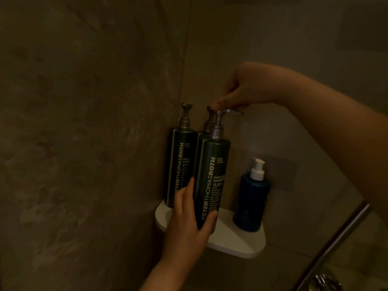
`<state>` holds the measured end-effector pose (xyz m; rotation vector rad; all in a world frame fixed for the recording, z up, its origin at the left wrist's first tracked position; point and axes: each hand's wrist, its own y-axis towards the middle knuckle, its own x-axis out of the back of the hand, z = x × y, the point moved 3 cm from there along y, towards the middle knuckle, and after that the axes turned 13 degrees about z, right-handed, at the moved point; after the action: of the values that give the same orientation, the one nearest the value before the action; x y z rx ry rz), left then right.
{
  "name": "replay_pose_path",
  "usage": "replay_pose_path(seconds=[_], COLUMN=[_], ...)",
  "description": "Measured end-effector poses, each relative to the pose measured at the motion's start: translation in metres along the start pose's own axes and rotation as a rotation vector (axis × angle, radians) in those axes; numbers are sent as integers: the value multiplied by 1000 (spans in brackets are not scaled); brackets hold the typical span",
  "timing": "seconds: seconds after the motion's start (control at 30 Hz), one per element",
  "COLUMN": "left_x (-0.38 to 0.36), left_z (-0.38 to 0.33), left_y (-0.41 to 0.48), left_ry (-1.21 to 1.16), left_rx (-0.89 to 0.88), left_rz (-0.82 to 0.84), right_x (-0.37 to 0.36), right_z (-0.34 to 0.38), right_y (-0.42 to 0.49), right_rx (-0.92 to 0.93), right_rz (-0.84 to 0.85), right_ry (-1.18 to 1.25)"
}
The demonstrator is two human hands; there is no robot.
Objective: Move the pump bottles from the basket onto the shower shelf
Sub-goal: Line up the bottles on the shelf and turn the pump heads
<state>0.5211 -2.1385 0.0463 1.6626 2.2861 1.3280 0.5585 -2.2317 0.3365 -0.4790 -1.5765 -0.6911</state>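
Dark-green shampoo bottle (212,181) | left hand (189,223) wraps its base | right hand (241,89) pinches its pump (232,111) | by white shelf (237,242)

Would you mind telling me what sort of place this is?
Most likely a shower corner: two tiled walls meet behind a small white corner shelf, with a conditioner bottle on it and a shampoo bottle held beside, and a metal rail runs at lower right.

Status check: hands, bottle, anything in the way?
Left hand grips shampoo bottle low; right hand pinches its pump head. Bottle upright at shelf front, base hidden. Conditioner bottle and third green bottle behind, blue bottle beside.
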Motion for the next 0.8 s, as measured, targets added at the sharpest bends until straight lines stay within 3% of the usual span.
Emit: replay_pose_path(seconds=[0.13,0.23,0.37,0.8], left_x=[1,3,4,2], left_z=[1,3,4,-1], left_y=[0,1,0,-4], left_ry=[10,-6,-22,17], left_rx=[-6,2,4,41], left_rz=[18,37,49,-8], right_x=[-3,-3,-7,-8], right_z=[-6,-14,-17,-8], right_y=[-8,-13,-15,-14], right_rx=[170,252,287,291], right_rz=[-22,10,75,-34], right_ry=[190,194,210,22])
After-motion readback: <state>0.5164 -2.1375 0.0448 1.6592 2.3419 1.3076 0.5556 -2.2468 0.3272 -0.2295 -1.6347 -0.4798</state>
